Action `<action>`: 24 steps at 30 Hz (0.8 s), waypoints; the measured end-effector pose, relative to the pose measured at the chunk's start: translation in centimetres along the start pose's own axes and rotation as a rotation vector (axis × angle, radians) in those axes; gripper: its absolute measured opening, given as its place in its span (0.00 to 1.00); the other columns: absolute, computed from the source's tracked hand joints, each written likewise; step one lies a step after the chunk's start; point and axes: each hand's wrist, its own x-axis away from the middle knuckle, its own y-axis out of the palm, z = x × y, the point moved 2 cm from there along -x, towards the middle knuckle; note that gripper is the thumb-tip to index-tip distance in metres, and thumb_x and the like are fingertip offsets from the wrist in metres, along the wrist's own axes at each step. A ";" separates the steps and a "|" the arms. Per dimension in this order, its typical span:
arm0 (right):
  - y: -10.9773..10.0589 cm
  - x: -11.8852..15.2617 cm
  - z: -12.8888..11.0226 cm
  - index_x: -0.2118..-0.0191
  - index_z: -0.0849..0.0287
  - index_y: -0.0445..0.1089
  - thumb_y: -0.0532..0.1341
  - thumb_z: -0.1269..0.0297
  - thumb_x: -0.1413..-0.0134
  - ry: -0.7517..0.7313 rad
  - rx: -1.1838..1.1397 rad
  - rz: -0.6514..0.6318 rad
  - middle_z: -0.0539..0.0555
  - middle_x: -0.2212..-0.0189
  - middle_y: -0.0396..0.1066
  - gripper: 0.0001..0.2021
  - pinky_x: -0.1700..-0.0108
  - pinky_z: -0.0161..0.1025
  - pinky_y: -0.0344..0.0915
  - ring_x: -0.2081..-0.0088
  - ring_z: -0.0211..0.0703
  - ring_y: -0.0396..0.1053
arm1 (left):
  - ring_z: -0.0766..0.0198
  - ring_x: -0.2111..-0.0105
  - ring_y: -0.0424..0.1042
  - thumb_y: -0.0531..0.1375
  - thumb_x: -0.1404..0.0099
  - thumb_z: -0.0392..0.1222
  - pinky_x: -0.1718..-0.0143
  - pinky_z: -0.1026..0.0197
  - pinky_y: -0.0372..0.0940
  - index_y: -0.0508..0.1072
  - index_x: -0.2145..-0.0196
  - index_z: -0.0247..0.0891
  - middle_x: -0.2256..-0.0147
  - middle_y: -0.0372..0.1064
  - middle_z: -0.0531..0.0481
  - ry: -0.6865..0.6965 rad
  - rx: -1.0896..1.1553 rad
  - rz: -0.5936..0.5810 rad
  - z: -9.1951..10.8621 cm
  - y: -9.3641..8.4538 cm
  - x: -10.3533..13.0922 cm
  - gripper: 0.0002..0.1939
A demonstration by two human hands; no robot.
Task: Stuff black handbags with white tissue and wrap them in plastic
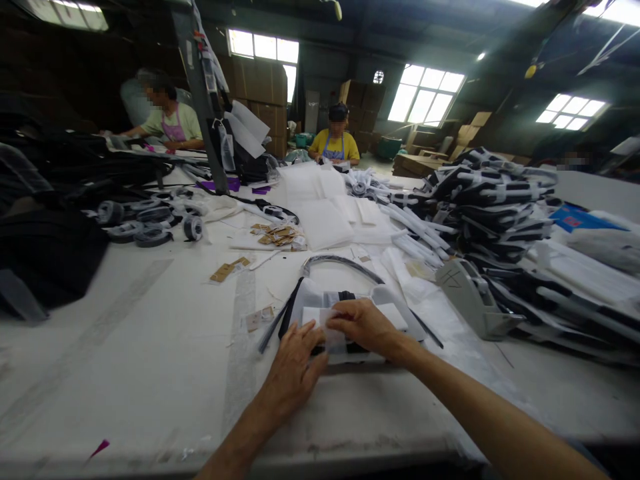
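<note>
A dark bag (300,298) with a curved handle (345,259) lies on the white table, partly covered by white foam sheet. Across its middle runs a strip of translucent tape or film (335,341). My left hand (297,360) rests on the near left part of the bag, fingers spread, beside the strip. With bent fingers pressed together, my right hand (363,325) pinches the upper end of the strip. A white foam piece (394,316) sits under and beyond my right hand.
A grey tape dispenser (467,300) stands to the right, before a tall stack of wrapped bags (500,207). White foam sheets (320,223), brown tags (280,235) and tape rolls (150,223) lie farther back. A black bag (50,247) is at left. Two people work beyond.
</note>
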 end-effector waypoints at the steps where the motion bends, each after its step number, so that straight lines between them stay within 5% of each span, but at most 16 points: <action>1: -0.2 0.4 -0.6 0.70 0.58 0.74 0.60 0.67 0.43 -0.094 -0.004 -0.005 0.48 0.75 0.74 0.07 0.69 0.32 0.63 0.72 0.38 0.70 | 0.55 0.42 0.66 0.50 0.29 0.38 0.39 0.41 0.59 0.69 0.48 0.41 0.47 0.71 0.46 -0.019 0.010 0.019 -0.2 0.3 -0.1 0.14; 6: 0.8 5.5 -3.7 0.61 0.56 0.71 0.51 0.74 0.42 -0.558 0.165 -0.050 0.53 0.68 0.76 0.12 0.62 0.35 0.67 0.67 0.40 0.72 | 0.52 0.46 0.69 0.57 0.33 0.36 0.41 0.37 0.59 0.69 0.48 0.42 0.59 0.77 0.49 -0.139 0.045 0.088 -0.2 1.8 -0.4 0.16; 12: 2.3 9.6 -4.7 0.59 0.56 0.68 0.48 0.74 0.38 -0.581 0.223 -0.057 0.54 0.68 0.76 0.13 0.68 0.37 0.65 0.71 0.41 0.71 | 0.50 0.47 0.70 0.60 0.37 0.32 0.41 0.35 0.56 0.71 0.55 0.41 0.55 0.76 0.48 -0.061 -0.005 0.209 0.7 2.4 0.1 0.13; 18: 0.7 5.5 -3.7 0.62 0.57 0.71 0.54 0.74 0.41 -0.386 0.152 0.038 0.52 0.71 0.74 0.09 0.66 0.34 0.64 0.69 0.40 0.71 | 0.55 0.47 0.71 0.53 0.35 0.29 0.40 0.42 0.56 0.71 0.57 0.40 0.54 0.76 0.48 0.115 -0.159 0.329 1.1 2.7 0.6 0.12; 24: 0.2 -1.0 0.1 0.73 0.56 0.74 0.65 0.69 0.45 -0.035 0.153 0.069 0.48 0.74 0.72 0.06 0.65 0.32 0.61 0.70 0.37 0.69 | 0.51 0.45 0.68 0.55 0.38 0.31 0.40 0.37 0.56 0.70 0.57 0.39 0.55 0.75 0.45 0.042 -0.095 0.164 1.3 1.3 0.5 0.12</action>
